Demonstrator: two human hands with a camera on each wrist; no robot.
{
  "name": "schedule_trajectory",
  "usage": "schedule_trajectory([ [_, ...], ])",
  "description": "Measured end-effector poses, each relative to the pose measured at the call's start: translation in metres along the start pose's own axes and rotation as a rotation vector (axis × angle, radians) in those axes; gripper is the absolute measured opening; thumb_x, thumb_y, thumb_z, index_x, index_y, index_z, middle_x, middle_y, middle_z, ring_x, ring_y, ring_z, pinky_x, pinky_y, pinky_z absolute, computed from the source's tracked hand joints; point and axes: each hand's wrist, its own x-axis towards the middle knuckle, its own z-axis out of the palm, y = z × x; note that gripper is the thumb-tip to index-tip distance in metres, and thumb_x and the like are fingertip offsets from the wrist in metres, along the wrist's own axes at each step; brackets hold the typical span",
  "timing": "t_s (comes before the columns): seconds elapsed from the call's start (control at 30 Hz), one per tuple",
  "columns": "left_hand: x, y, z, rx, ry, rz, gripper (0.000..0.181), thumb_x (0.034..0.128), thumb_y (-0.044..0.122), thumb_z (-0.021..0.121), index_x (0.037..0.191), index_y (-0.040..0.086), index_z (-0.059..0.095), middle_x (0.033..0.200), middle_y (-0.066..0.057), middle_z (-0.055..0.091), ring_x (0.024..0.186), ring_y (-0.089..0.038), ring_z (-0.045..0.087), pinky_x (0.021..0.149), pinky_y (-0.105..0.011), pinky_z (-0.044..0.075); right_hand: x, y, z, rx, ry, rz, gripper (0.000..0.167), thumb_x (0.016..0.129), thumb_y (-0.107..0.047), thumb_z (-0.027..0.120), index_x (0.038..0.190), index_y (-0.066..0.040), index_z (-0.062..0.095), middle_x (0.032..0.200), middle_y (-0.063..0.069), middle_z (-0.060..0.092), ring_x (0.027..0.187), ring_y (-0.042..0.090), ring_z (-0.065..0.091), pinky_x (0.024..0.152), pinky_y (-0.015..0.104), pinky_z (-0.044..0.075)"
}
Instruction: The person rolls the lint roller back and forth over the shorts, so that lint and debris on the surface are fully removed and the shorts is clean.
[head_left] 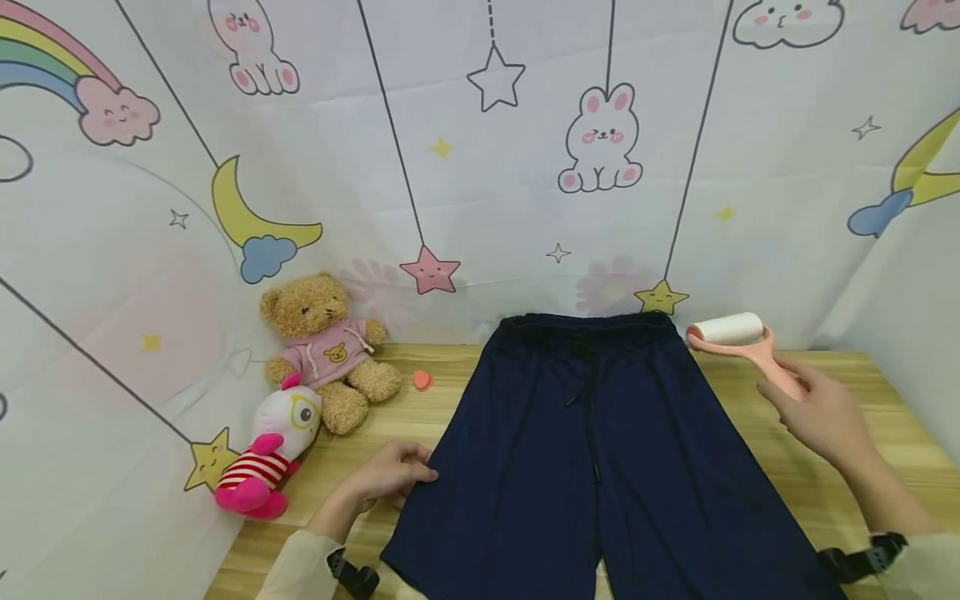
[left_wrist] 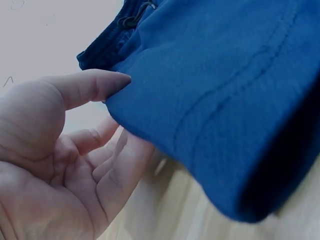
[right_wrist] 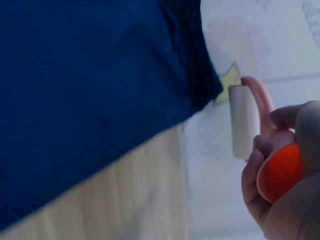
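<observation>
Dark navy shorts point(head_left: 540, 433) with a drawstring lie spread on the wooden table, waistband toward the back wall. At their left edge is my left hand point(head_left: 392, 473). The left wrist view shows the thumb point(left_wrist: 95, 86) on top of the cloth and the other fingers beneath, pinching the side of the shorts point(left_wrist: 200, 85) near a leg opening. My right hand point(head_left: 821, 408) grips the pink handle of a lint roller point(head_left: 731, 330), held up to the right of the waistband. In the right wrist view its white roll point(right_wrist: 241, 122) is apart from the cloth.
A brown teddy bear point(head_left: 322, 346) in a pink top sits at the back left. In front of it leans a pink-and-white plush toy point(head_left: 262, 454). A small coral heart-shaped piece point(head_left: 423, 380) lies on the table point(head_left: 442, 358). A printed cloth wall point(head_left: 525, 192) rises behind.
</observation>
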Motion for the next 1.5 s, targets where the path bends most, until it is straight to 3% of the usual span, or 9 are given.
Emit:
schedule_trajectory([
  [0.17, -0.002, -0.003, -0.002, -0.034, -0.027, -0.017, 0.035, 0.0974, 0.018, 0.070, 0.125, -0.002, 0.063, 0.098, -0.011, 0.074, 0.078, -0.024, 0.074, 0.061, -0.034, 0.060, 0.003, -0.029, 0.013, 0.034, -0.022, -0.082, 0.068, 0.105, -0.044, 0.059, 0.155, -0.001, 0.045, 0.076, 0.010, 0.066, 0.057, 0.023, 0.061, 0.046, 0.034, 0.044],
  [0.43, -0.003, -0.011, -0.006, -0.103, -0.057, -0.033, 0.036, 0.0979, 0.017, 0.069, 0.128, -0.003, 0.062, 0.101, -0.013, 0.075, 0.083, -0.027, 0.076, 0.066, -0.038, 0.062, 0.004, -0.080, 0.055, 0.086, -0.096, -0.173, 0.065, 0.102, -0.045, 0.066, 0.151, -0.005, 0.054, 0.088, 0.013, 0.065, 0.061, 0.020, 0.053, 0.054, 0.032, 0.042],
  [0.67, -0.002, -0.012, -0.007, -0.127, -0.072, -0.034, 0.038, 0.0980, 0.017, 0.069, 0.130, -0.004, 0.061, 0.102, -0.013, 0.075, 0.084, -0.027, 0.076, 0.066, -0.038, 0.062, 0.000, -0.118, 0.102, 0.192, -0.208, -0.270, 0.059, 0.098, -0.043, 0.072, 0.145, -0.009, 0.061, 0.102, 0.003, 0.072, 0.068, 0.018, 0.058, 0.059, 0.033, 0.046],
  [0.93, -0.004, -0.011, -0.009, -0.134, -0.081, -0.021, 0.040, 0.0979, 0.015, 0.067, 0.132, -0.005, 0.060, 0.103, -0.013, 0.075, 0.084, -0.025, 0.075, 0.065, -0.038, 0.062, -0.016, -0.160, 0.154, 0.272, -0.373, -0.350, 0.052, 0.095, -0.046, 0.074, 0.139, -0.019, 0.068, 0.101, -0.007, 0.073, 0.069, 0.011, 0.061, 0.064, 0.032, 0.051],
  [1.1, -0.005, -0.010, -0.009, -0.126, -0.066, -0.021, 0.044, 0.0974, 0.016, 0.067, 0.134, -0.007, 0.057, 0.101, -0.013, 0.075, 0.084, -0.025, 0.075, 0.065, -0.038, 0.062, -0.028, -0.178, 0.179, 0.291, -0.447, -0.406, 0.045, 0.095, -0.044, 0.075, 0.135, -0.024, 0.070, 0.107, -0.010, 0.073, 0.072, 0.008, 0.061, 0.067, 0.030, 0.052],
  [1.3, -0.004, -0.010, -0.010, -0.096, -0.062, -0.012, 0.047, 0.0959, 0.015, 0.066, 0.135, -0.009, 0.057, 0.101, -0.014, 0.073, 0.081, -0.025, 0.074, 0.062, -0.035, 0.061, -0.041, -0.192, 0.198, 0.271, -0.502, -0.467, 0.041, 0.094, -0.044, 0.075, 0.131, -0.025, 0.073, 0.121, -0.007, 0.073, 0.089, 0.004, 0.064, 0.080, 0.030, 0.053],
  [1.5, -0.003, -0.011, -0.011, -0.072, -0.056, -0.001, 0.047, 0.0937, 0.010, 0.063, 0.135, -0.011, 0.057, 0.101, -0.014, 0.071, 0.074, -0.021, 0.072, 0.059, -0.033, 0.059, -0.046, -0.202, 0.209, 0.260, -0.536, -0.483, 0.040, 0.095, -0.043, 0.075, 0.130, -0.025, 0.073, 0.117, -0.008, 0.073, 0.086, 0.002, 0.064, 0.079, 0.029, 0.053],
])
